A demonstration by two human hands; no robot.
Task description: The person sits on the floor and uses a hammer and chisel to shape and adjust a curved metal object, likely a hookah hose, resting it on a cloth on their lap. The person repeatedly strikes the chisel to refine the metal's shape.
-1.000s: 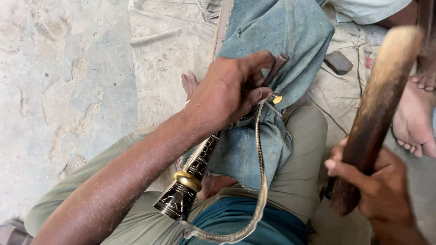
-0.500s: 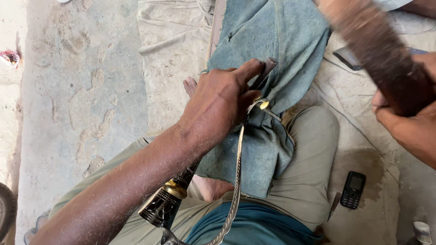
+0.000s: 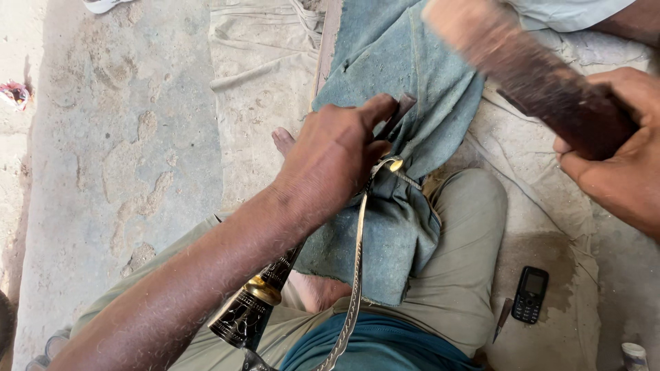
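Head view: left hand closed on a small chisel, pinning a chased metal strip on the denim-padded knee for support, right hand gripping a raised wooden mallet up-right of the knee, phone lower right.

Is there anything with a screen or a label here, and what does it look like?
Phone: on the stained cloth by the person's knee, lower right; small black bar shape with a dark screen above a keypad.
Small container: bottom right corner, pale and mostly cut off; any label too small to tell.
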